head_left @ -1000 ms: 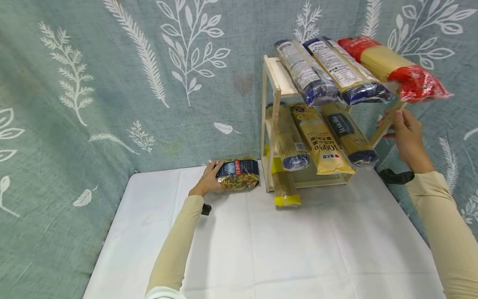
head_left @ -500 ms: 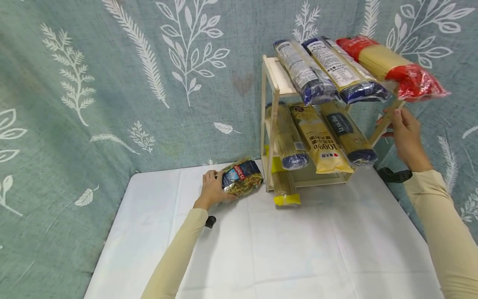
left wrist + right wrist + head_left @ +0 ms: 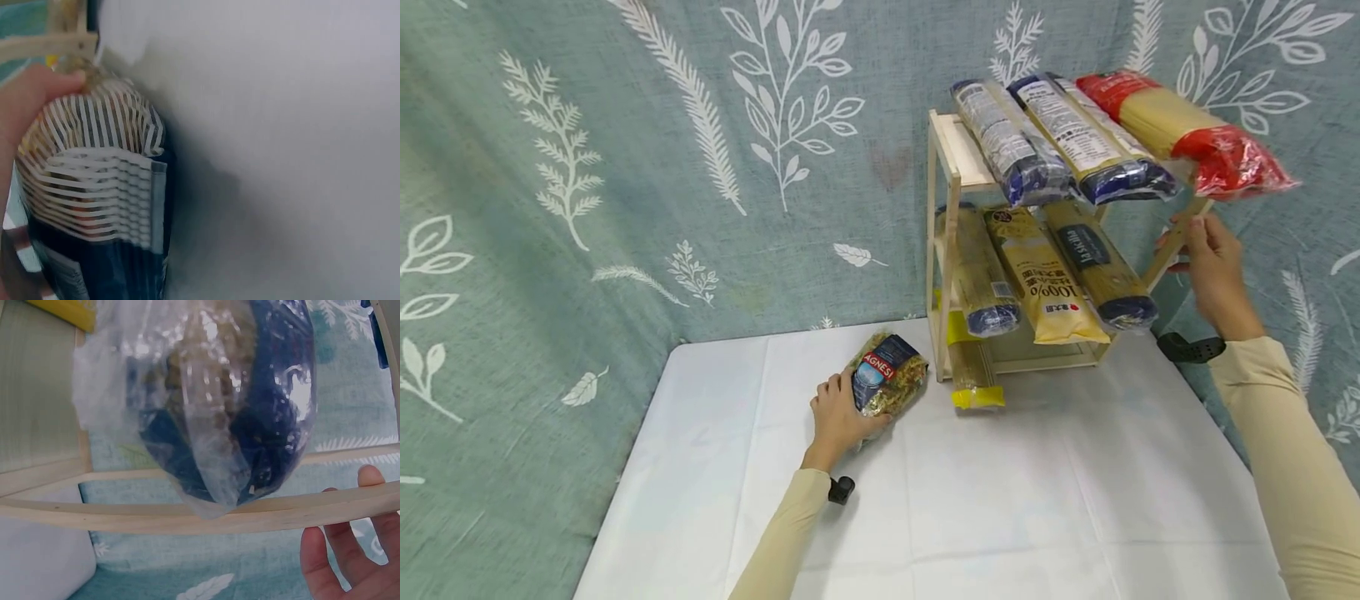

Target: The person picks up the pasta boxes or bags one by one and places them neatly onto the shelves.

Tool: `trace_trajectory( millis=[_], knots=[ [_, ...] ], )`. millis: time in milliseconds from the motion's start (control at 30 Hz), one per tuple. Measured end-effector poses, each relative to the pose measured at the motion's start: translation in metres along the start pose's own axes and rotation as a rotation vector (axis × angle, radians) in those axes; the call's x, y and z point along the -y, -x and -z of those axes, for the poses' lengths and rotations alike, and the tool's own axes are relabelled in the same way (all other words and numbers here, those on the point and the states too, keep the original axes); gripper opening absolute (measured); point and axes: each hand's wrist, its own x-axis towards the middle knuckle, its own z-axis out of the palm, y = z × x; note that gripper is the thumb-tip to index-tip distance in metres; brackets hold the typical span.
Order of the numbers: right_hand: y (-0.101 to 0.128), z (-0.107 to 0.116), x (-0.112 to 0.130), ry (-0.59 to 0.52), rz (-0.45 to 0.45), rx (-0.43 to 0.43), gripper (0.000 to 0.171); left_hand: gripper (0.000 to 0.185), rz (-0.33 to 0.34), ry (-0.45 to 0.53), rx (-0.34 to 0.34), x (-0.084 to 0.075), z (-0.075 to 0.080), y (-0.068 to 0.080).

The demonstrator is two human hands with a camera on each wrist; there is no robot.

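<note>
My left hand (image 3: 837, 414) grips a blue bag of short pasta (image 3: 887, 382) on the white table (image 3: 1000, 500), left of the wooden rack (image 3: 951, 208). In the left wrist view the striped bag (image 3: 100, 206) fills the left side, with my fingers (image 3: 28, 106) on its top. My right hand (image 3: 1206, 254) holds the rack's slanted right post (image 3: 1172, 246); in the right wrist view its fingers (image 3: 350, 550) lie against a wooden bar (image 3: 187, 515) below a dark-ended packet (image 3: 231, 406). Spaghetti packets lie on the rack's tiers, a red one (image 3: 1187, 133) on top right.
A yellow-ended spaghetti packet (image 3: 972, 375) sticks out of the rack's lowest tier onto the table. A leaf-patterned green cloth (image 3: 625, 167) hangs behind and to both sides. Bare white tabletop lies in front of the rack.
My left hand has drawn the pasta bag away from the back wall toward me and turned it more upright. The right hand has stayed on the rack post.
</note>
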Motion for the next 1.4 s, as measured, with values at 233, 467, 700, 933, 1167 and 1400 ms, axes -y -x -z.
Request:
trace_trajectory(
  millis=[233,467,700,933,1167,1400],
  knots=[
    [0.001,-0.001,0.001,-0.024,-0.01,-0.005,0.025,0.092,0.057,0.057,-0.098,-0.016,0.0,0.034],
    [0.0,0.002,0.001,0.002,-0.019,0.01,0.032,0.08,0.077,0.192,-0.137,-0.031,0.002,0.068],
    [0.0,0.001,0.0,-0.042,0.001,0.004,0.027,0.072,0.07,0.295,-0.231,-0.051,0.007,0.092],
    [-0.001,0.001,0.0,-0.06,0.005,0.002,0.025,0.072,0.085,0.397,-0.286,-0.085,0.022,0.102],
    [-0.002,0.003,-0.001,-0.042,0.031,0.015,0.029,0.071,0.046,0.467,-0.231,-0.127,0.026,0.095],
    [-0.001,0.003,-0.001,-0.016,0.011,0.013,0.028,0.07,0.001,0.484,-0.197,-0.16,0.013,0.074]
  ],
)
